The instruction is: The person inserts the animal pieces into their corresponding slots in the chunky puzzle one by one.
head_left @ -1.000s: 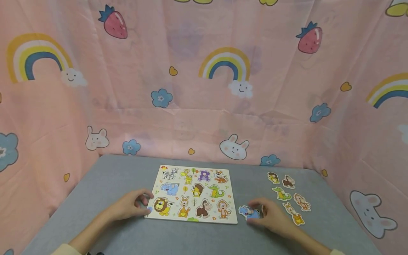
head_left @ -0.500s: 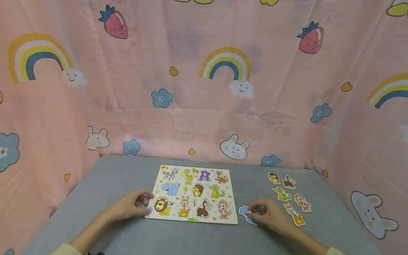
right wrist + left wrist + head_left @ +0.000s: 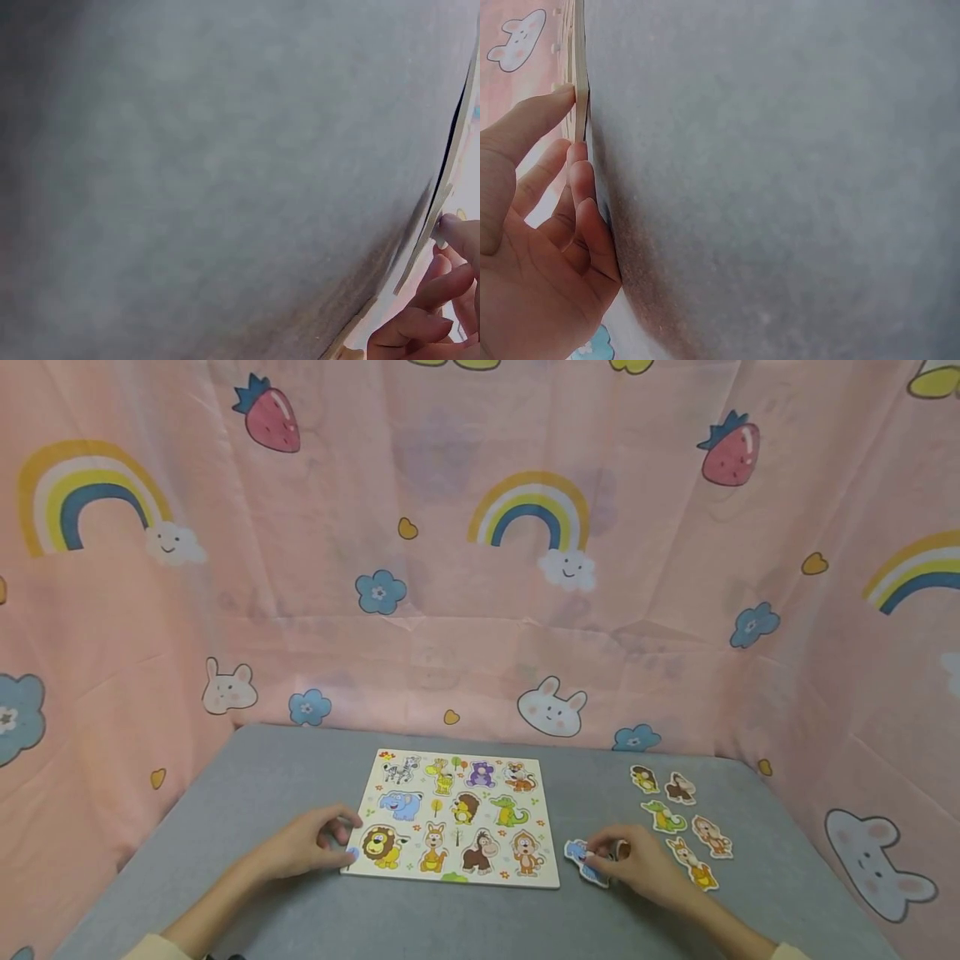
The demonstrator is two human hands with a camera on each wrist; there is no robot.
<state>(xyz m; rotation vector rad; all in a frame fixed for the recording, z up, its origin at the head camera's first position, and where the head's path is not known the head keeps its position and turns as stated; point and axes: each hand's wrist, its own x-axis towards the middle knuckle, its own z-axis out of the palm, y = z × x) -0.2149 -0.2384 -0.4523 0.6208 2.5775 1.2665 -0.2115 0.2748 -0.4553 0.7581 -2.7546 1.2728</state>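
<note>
"Head view?"
"We're watching the right hand (image 3: 636, 867) pinching the elephant piece (image 3: 576, 852) beside the puzzle board (image 3: 483, 814)."
"Left wrist?"
"The left hand (image 3: 540, 262) is touching the board, fingers loosely curled, probably steadying it."
"Right wrist?"
"We're glimpsing an apparent knob (image 3: 437, 234), likely easing that pinch."

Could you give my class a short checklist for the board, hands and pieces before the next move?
1. Left hand at the puzzle board's left edge: ok.
2. Right hand pinching the elephant piece: ok.
3. Elephant picture on the board uncovered: ok.
4. Elephant piece over its picture: not ok, right of the board.
5. Half-hidden piece by the right hand identified: cannot tell.
</note>
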